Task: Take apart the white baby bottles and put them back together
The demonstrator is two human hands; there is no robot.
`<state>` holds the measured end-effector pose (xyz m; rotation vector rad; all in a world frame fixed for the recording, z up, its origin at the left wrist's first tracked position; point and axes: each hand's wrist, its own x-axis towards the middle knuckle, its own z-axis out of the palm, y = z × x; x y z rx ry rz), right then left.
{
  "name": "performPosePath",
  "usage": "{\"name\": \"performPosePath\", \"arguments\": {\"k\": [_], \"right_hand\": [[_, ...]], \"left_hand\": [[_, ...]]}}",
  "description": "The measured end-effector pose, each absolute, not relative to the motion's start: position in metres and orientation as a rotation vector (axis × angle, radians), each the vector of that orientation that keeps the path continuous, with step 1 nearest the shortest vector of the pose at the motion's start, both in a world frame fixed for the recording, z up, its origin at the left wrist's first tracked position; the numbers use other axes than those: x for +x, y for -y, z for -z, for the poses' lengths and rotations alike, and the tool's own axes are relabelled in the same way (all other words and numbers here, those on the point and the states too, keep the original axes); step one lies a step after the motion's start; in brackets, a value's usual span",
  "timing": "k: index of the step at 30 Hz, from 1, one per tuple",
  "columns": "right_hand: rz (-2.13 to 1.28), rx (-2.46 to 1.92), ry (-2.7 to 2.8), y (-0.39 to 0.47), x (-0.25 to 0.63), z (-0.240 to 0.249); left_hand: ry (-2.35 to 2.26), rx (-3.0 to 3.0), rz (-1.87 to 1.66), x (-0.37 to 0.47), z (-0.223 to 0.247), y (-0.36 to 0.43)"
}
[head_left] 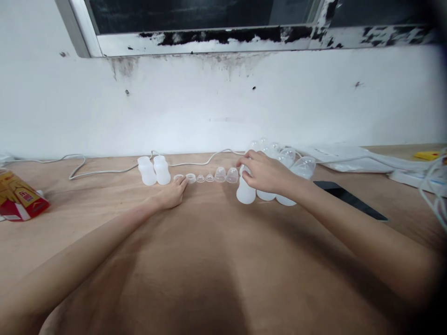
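The 1 view comes from a camera on the person's head, above the near side of the tabletop (209, 242). It looks forward and down across the tabletop, facing the white wall (181, 102) behind it squarely, with the lower part of the window (195, 16) above the tabletop's far edge. The forearms (104, 237) enter low at both sides, nearest the camera; the left hand (172, 192) and right hand (261, 173) lie farther off, toward the tabletop's far side. The right border is dark and blurred.
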<state>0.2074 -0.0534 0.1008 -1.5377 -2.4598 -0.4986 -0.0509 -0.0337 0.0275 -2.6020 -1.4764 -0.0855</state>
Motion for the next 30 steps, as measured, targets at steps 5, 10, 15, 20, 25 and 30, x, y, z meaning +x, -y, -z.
{"name": "performPosePath", "arguments": {"k": [5,10,15,20,25,30], "right_hand": [[0.612,-1.523,2.451,0.055,0.206,-0.097],[0.710,-1.527,2.419,0.057,0.206,-0.094],[0.744,-1.523,2.373,0.068,0.211,-0.091],[0.773,-1.499,2.358,0.074,0.217,-0.088],[0.767,-1.439,2.355,0.069,0.218,-0.086],[0.802,-1.366,2.367,0.066,0.219,-0.085]], "left_hand": [[1.497,-2.627,0.159,-0.051,-0.027,0.033],[1.477,-2.662,0.255,-0.055,-0.021,0.027],[1.308,-2.566,0.483,-0.062,-0.016,0.033],[1.372,-1.993,1.288,-0.099,-0.024,0.037],[1.976,-1.940,1.966,-0.150,-0.020,0.002],[1.897,-2.708,1.848,-0.160,-0.012,-0.013]]}}
